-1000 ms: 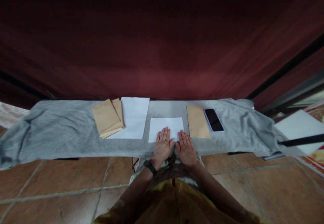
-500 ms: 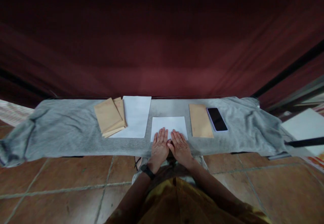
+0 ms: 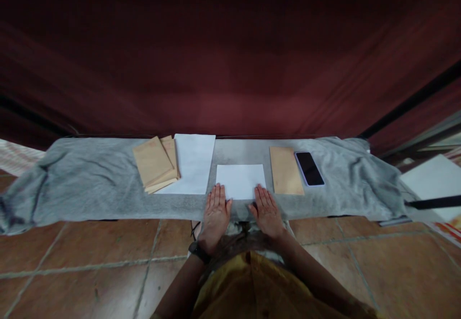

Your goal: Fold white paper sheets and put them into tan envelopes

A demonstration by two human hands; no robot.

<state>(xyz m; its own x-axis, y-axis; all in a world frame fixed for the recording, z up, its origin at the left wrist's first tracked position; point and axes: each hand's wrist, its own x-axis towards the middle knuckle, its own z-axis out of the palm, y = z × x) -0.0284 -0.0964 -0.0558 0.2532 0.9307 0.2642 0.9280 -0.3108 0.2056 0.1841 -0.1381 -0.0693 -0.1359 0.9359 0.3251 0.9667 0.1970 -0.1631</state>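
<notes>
A folded white sheet of paper (image 3: pixel 240 180) lies on a grey cloth (image 3: pixel 90 184) that covers a low bench. My left hand (image 3: pixel 215 211) lies flat, fingers stretched out, on the sheet's near left corner. My right hand (image 3: pixel 267 210) lies flat in the same way on its near right corner. Neither hand holds anything. A black band is on my left wrist.
Left of the sheet a stack of brown envelopes (image 3: pixel 155 163) overlaps a larger white sheet (image 3: pixel 192 162). To the right lie a single brown envelope (image 3: pixel 285 177) and a dark phone (image 3: pixel 309 168). A red curtain hangs behind. A white board (image 3: pixel 434 179) sits far right above tiled floor.
Both hands have slid apart along the sheet's near edge, from side by side at its middle out to its two near corners.
</notes>
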